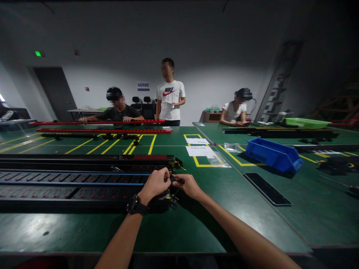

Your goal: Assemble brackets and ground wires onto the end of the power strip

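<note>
Long black power strips (78, 178) with rows of sockets and small red marks lie side by side on the green table, reaching in from the left. At their right end, my left hand (157, 183) is closed in a pinch; whatever is between its fingertips is too small to make out. Just beside it, my right hand (190, 185) grips a small dark piece (181, 181) whose kind I cannot tell. The fingertips of both hands almost meet. Short loose wires and dark connectors (174, 201) stick out around this end, and a yellow wire (181, 166) rises behind it.
A blue bin (272, 155) and a black phone (267, 188) are to the right, near paper sheets (198, 151) and a plastic bag (217, 160). Across the table, one person holds a red rail (101, 122), another stands, and a third sits at right. A green tray (307, 122) lies farther back.
</note>
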Demonstrator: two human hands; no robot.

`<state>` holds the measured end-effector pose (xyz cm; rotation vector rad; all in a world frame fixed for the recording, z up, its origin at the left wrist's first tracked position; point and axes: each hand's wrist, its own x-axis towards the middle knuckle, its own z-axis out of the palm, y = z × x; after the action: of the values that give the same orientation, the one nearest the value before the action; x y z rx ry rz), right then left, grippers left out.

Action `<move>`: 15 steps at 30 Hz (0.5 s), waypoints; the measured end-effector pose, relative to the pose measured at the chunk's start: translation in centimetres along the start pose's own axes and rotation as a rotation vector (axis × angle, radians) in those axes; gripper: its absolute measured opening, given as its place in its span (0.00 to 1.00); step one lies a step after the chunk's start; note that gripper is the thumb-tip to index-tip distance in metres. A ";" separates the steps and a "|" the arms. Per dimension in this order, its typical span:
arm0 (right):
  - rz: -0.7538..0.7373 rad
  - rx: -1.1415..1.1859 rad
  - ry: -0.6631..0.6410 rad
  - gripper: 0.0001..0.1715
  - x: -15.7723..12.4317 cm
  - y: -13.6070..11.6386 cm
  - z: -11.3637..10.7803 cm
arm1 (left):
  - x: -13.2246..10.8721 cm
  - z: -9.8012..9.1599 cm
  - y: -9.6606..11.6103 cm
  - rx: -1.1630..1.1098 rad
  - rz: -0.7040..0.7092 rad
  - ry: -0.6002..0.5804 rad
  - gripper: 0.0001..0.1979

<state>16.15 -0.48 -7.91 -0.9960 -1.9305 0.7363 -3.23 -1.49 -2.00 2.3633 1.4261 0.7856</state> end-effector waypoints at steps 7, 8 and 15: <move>0.005 -0.006 0.015 0.26 0.0 0.6 0.1 | -0.1 0.1 -0.2 0.007 0.007 0.003 0.02; 0.000 -0.008 0.009 0.26 0.0 0.7 0.1 | 0.0 0.1 -0.2 0.007 0.011 0.003 0.02; -0.001 -0.023 0.011 0.25 -0.1 0.8 0.1 | -0.1 0.0 -0.1 0.019 0.010 0.003 0.02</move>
<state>16.37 -0.16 -8.64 -1.0113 -1.9336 0.7084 -3.31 -1.49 -2.10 2.3858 1.4300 0.7814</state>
